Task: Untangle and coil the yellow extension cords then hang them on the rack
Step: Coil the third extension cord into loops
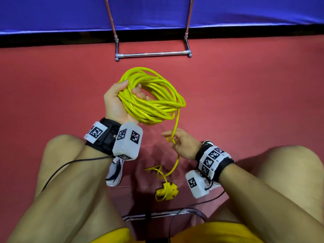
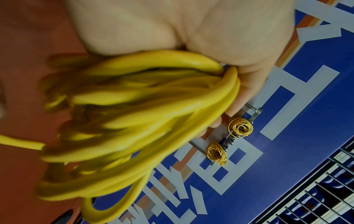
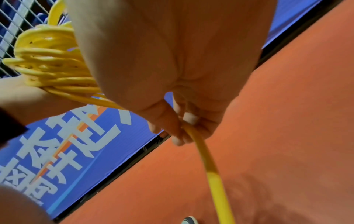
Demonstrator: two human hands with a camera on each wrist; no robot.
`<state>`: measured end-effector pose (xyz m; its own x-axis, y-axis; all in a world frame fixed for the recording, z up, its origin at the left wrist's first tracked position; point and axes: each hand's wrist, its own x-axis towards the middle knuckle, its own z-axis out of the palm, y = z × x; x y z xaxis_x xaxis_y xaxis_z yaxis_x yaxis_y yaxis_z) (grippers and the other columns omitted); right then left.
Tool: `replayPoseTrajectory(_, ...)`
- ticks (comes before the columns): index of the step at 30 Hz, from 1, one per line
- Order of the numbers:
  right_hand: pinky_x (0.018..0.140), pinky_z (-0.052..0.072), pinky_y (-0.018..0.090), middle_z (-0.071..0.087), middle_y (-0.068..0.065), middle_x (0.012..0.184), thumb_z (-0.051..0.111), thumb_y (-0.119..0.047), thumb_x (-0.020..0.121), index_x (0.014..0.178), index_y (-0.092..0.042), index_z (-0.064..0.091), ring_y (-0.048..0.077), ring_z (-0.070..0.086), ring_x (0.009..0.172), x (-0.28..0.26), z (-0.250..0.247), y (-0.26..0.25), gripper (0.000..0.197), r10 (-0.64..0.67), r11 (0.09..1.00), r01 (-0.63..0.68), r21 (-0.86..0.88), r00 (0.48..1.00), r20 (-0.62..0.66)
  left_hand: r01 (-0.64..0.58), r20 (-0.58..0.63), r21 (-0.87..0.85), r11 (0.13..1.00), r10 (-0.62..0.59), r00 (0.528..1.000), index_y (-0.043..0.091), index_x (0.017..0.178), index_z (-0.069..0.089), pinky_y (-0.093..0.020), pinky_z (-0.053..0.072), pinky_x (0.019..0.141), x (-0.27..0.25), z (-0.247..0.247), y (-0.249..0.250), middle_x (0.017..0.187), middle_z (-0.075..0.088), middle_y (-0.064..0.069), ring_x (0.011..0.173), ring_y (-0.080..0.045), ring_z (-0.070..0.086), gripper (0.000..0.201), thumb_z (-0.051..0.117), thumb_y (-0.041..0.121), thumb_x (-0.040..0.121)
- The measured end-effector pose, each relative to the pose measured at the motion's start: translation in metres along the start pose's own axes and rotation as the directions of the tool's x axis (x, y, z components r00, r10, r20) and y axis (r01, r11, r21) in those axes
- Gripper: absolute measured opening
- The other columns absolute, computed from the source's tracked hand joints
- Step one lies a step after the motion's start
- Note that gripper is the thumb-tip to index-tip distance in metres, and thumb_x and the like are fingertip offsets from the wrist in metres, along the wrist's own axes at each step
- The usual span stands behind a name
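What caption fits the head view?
Left hand holds the coil; right hand pinches the loose cord above the plug.

The red floor (image 1: 245,93) carries everything here. The chrome base of the rack (image 1: 153,54) stands on it near the blue banner (image 1: 157,13) at the far edge. Closer in, the yellow socket end (image 1: 167,190) of the cord lies on the floor with a short loose stretch of cord (image 1: 158,171) beside it. A white shoe (image 1: 114,174) rests just left of that.
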<state>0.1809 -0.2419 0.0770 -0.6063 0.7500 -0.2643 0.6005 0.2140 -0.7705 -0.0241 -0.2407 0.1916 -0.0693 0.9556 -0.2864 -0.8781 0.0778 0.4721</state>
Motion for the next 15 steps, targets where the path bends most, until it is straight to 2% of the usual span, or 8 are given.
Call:
replayPoseTrajectory(1, 0.094, 0.04, 0.017, 0.052, 0.007, 0.115, 0.047, 0.015, 0.078, 0.127, -0.01, 0.063, 0.002, 0.055, 0.101, 0.001, -0.001, 0.003, 0.057, -0.003, 0.998, 0.002, -0.055, 1.0, -0.022, 0.002, -0.007, 0.003, 1.0, -0.002, 1.0, 0.003, 0.079, 0.055, -0.03, 0.043, 0.067, -0.001, -0.001, 0.001, 0.052, 0.052, 0.005, 0.049, -0.013, 0.053, 0.027, 0.053, 0.029, 0.074)
replayPoseTrajectory(2, 0.102, 0.036, 0.02, 0.05, 0.013, 0.124, 0.044, 0.014, 0.078, 0.127, -0.007, 0.062, 0.016, 0.052, 0.118, 0.001, -0.004, 0.005, 0.056, 0.001, 0.994, -0.004, -0.108, 1.0, -0.026, 0.003, -0.009, 0.005, 1.0, -0.003, 1.0, 0.003, 0.079, 0.056, -0.03, 0.044, 0.067, -0.001, -0.001, 0.001, 0.052, 0.052, 0.005, 0.049, -0.013, 0.053, 0.027, 0.053, 0.029, 0.073)
replayPoseTrajectory(3, 0.107, 0.034, 0.023, 0.047, 0.018, 0.133, 0.042, 0.013, 0.078, 0.126, -0.004, 0.061, 0.026, 0.047, 0.128, 0.002, -0.006, 0.007, 0.054, 0.017, 0.987, -0.022, -0.158, 0.999, -0.029, 0.002, -0.004, 0.006, 1.0, -0.002, 1.0, 0.003, 0.079, 0.056, -0.03, 0.044, 0.066, -0.002, -0.002, 0.002, 0.052, 0.053, 0.005, 0.049, -0.013, 0.052, 0.027, 0.054, 0.029, 0.073)
replayPoseTrajectory(5, 0.109, 0.036, 0.032, 0.049, 0.02, 0.138, 0.042, 0.01, 0.081, 0.126, -0.001, 0.059, 0.034, 0.046, 0.132, 0.003, -0.01, 0.012, 0.05, 0.063, 0.968, -0.069, -0.241, 0.997, -0.033, 0.001, 0.022, 0.012, 1.0, -0.001, 1.0, 0.003, 0.081, 0.055, -0.03, 0.046, 0.065, -0.004, -0.004, 0.005, 0.051, 0.052, 0.004, 0.048, -0.013, 0.052, 0.028, 0.055, 0.029, 0.071)
replayPoseTrajectory(8, 0.097, 0.043, 0.039, 0.063, 0.02, 0.121, 0.044, -0.001, 0.088, 0.121, -0.003, 0.062, 0.038, 0.057, 0.115, 0.003, -0.015, 0.016, 0.038, 0.108, 0.955, -0.12, -0.27, 0.992, -0.058, 0.014, 0.073, 0.04, 0.999, -0.017, 0.997, 0.002, 0.085, 0.054, -0.03, 0.048, 0.066, -0.007, -0.008, 0.01, 0.051, 0.051, 0.006, 0.046, -0.011, 0.051, 0.034, 0.059, 0.029, 0.065)
replayPoseTrajectory(11, 0.082, 0.044, 0.044, 0.064, 0.019, 0.087, 0.041, -0.024, 0.091, 0.091, -0.002, 0.065, 0.038, 0.056, 0.09, 0.003, -0.016, 0.019, 0.032, 0.107, 0.975, -0.133, -0.179, 0.984, -0.143, 0.025, 0.109, 0.02, 0.999, -0.027, 0.994, 0.001, 0.089, 0.054, -0.03, 0.05, 0.066, -0.01, -0.009, 0.015, 0.051, 0.051, 0.007, 0.045, -0.009, 0.052, 0.038, 0.059, 0.031, 0.066)
replayPoseTrajectory(13, 0.076, 0.044, 0.04, 0.061, 0.017, 0.074, 0.047, -0.035, 0.099, 0.076, -0.003, 0.064, 0.035, 0.055, 0.08, 0.0, -0.022, 0.02, 0.042, 0.18, 0.966, -0.206, -0.157, 0.97, -0.164, 0.004, 0.109, -0.016, 1.0, -0.002, 0.994, 0.002, 0.09, 0.053, -0.027, 0.049, 0.065, -0.01, -0.008, 0.02, 0.049, 0.052, 0.009, 0.045, -0.008, 0.053, 0.036, 0.054, 0.033, 0.071)
replayPoseTrajectory(15, 0.07, 0.042, 0.034, 0.057, 0.009, 0.062, 0.046, -0.045, 0.101, 0.072, -0.006, 0.067, 0.03, 0.056, 0.071, -0.003, -0.031, 0.019, 0.053, 0.281, 0.945, -0.303, -0.121, 0.945, -0.166, -0.034, 0.078, -0.084, 0.996, 0.041, 0.996, 0.002, 0.088, 0.052, -0.026, 0.051, 0.064, -0.008, -0.01, 0.027, 0.05, 0.053, 0.009, 0.046, -0.008, 0.054, 0.034, 0.05, 0.034, 0.075)
